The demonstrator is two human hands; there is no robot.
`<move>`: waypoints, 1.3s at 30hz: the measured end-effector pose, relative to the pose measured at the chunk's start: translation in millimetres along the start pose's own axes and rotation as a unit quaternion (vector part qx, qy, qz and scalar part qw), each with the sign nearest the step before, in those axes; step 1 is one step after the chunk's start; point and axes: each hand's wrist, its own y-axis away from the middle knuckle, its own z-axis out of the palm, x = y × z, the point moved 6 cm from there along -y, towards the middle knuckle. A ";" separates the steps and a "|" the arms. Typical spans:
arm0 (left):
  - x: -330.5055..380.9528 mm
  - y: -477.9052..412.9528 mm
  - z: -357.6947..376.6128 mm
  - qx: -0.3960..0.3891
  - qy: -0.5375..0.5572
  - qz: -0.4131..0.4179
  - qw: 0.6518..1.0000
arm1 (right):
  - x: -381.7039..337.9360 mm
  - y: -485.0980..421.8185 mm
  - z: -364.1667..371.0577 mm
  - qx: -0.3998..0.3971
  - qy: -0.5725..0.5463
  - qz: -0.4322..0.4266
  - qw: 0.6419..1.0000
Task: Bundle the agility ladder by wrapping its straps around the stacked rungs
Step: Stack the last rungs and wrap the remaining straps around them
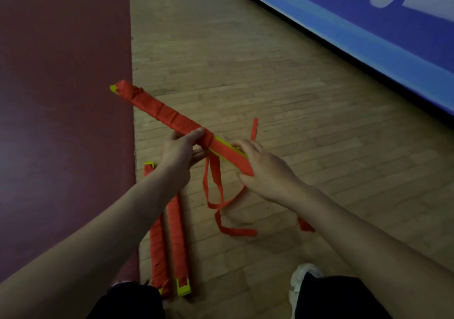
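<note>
Head view: left grip (178, 155), right grip (266, 171), both curled, seemingly around wrapped rungs (167, 114).

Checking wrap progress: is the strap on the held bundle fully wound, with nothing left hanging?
No, a loose strap dangles from the held bundle to the floor, between left hand and right hand.

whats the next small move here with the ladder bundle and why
Probably the right hand lets go, catches the loose orange fabric strap and lays one more turn round the strap-wrapped stack of yellow plastic rungs while the left hand grips it. Yellow shows between the hands, and strap hangs slack to the wooden floor.
</note>
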 end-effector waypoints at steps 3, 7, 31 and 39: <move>-2.0 1.5 1.0 -0.014 0.044 -0.019 0.999 | 3.3 -0.6 -6.8 0.020 -0.063 -0.021 0.998; -3.4 1.9 4.0 -0.056 0.035 -0.014 0.998 | 13.0 -0.9 -12.7 -0.019 -0.134 -0.031 0.990; -0.2 29.1 30.5 -0.292 -0.096 0.035 0.951 | 32.7 21.8 -23.8 -0.197 -0.544 0.016 0.816; -4.1 23.5 26.7 -0.171 -0.080 -0.009 0.982 | 39.5 9.4 -32.0 -0.082 -0.222 0.042 0.971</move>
